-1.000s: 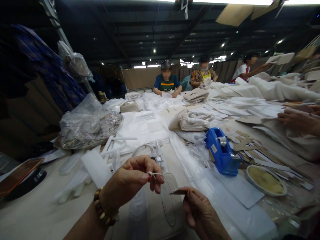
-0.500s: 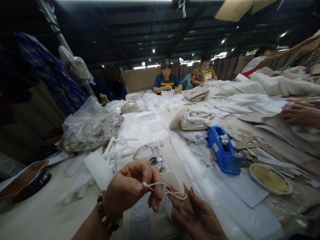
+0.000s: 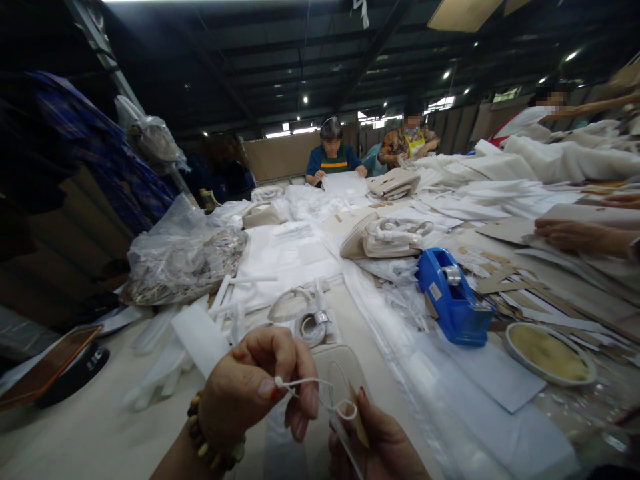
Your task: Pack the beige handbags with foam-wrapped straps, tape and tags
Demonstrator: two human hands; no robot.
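My left hand (image 3: pixel 250 380), with a beaded bracelet at the wrist, pinches the knotted end of a thin white cord (image 3: pixel 344 408) between thumb and index finger. The cord runs in a loop across to some tags by my right hand (image 3: pixel 387 440). That hand is closed on a small brown card tag (image 3: pixel 361 427), with a whitish tag (image 3: pixel 346 445) hanging beside it. Beneath both hands lies a beige bag or panel (image 3: pixel 345 363), partly hidden. A roll of clear tape (image 3: pixel 311 325) sits just beyond my left hand.
A blue tape dispenser (image 3: pixel 455 300) and a shallow dish (image 3: pixel 547 353) stand to the right. White foam strips (image 3: pixel 197 337) and a plastic bag of cords (image 3: pixel 185 260) lie left. Folded beige bags (image 3: pixel 387 237) rest farther back. A co-worker's hand (image 3: pixel 580 233) reaches in from the right; other people sit behind.
Both hands have shifted slightly left, and the right hand has turned the tags more edge-on. The cord loop has changed shape. Across the table, a co-worker now holds up a white sheet.
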